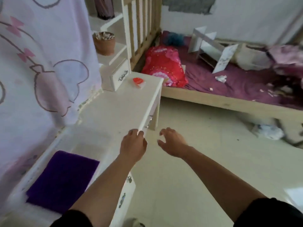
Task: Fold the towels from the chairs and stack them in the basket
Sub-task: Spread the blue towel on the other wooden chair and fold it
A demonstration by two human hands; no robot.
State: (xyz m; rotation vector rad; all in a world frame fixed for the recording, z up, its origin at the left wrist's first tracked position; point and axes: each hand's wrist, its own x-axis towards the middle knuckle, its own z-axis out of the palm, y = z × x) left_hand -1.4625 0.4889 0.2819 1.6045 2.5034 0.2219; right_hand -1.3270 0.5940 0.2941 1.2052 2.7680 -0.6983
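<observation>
Near left, a folded purple towel (62,179) lies flat inside the white basket (88,140), which sits on the worktop (118,105). Just beyond it, the left hand (133,145) holds the worktop's front edge between fingers and thumb. To the right, the right hand (172,142) hangs over the floor (205,161), fingers loosely spread, grasping nothing. Farther along the worktop are a small drawer box (114,77) and a red packet (139,81). Far right, a red pillow (164,66) lies on the bed (213,99).
</observation>
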